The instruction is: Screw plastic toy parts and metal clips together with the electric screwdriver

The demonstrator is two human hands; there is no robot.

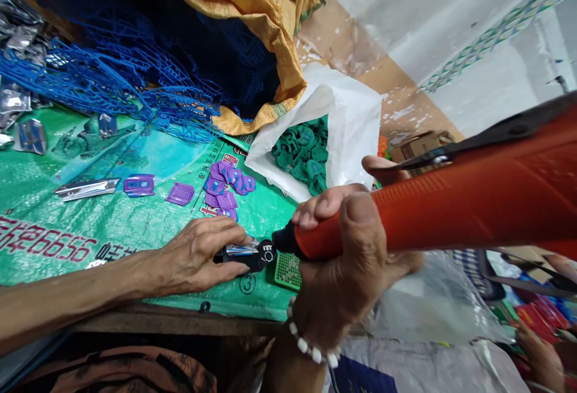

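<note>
On the table, my left hand (pixel 198 255) grips a small black part with a shiny metal strip (pixel 256 256) between thumb and fingers, its white-marked end pointing right. My right hand (pixel 347 243) is wrapped round a red power screwdriver (pixel 446 207) with a black nose. That nose meets or hangs just over the part's right end; the exact contact is hidden. Partly behind my right hand, a green tray (pixel 280 279) contains tiny pieces that look like screws. Purple plastic pieces (pixel 225 185) lie in a loose pile beyond my left hand, two more apart from it.
A silver metal channel (pixel 88 189) lies at left on the green printed sheet (pixel 171 231). Behind stand an orange sack (pixel 288 74) spilling blue plastic frames (pixel 135 80) and a white bag (pixel 356 104) of green pieces (pixel 306 152). Another person's hand (pixel 538 345) shows at lower right.
</note>
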